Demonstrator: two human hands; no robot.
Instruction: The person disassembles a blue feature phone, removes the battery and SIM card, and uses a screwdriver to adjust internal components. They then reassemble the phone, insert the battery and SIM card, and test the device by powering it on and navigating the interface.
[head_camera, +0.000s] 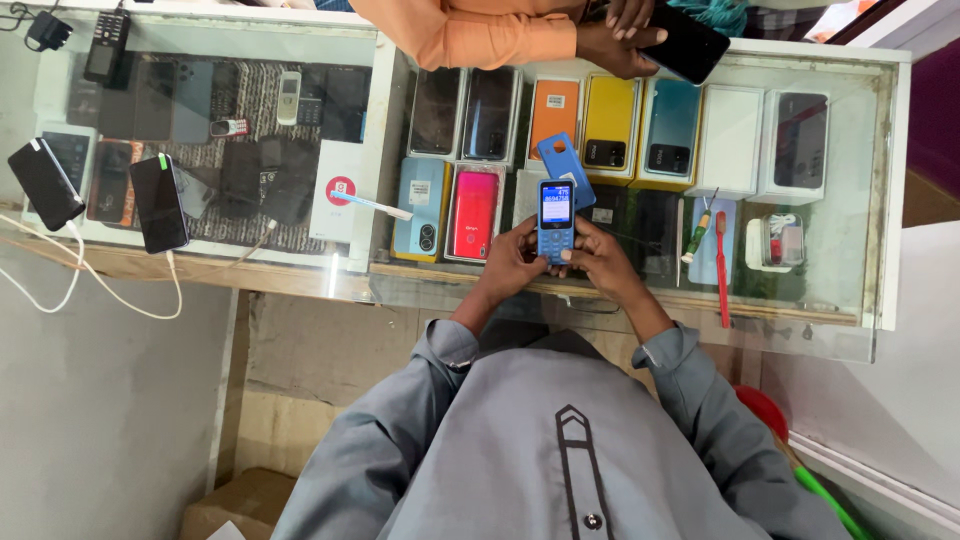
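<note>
Glass bench near edge: phone is gripped by both left hand and right hand; it should be kept steadied, screen up.

Glass counter: screwdriver, red toothbrush, blue phone cover, two charging smartphones.

One blue keypad phone in the two-handed grip; one blue back cover just beyond it; two screwdrivers off its right; two black smartphones charging far left.

Bright even daylight, sharp focus, faint glare on the glass counter.
</note>
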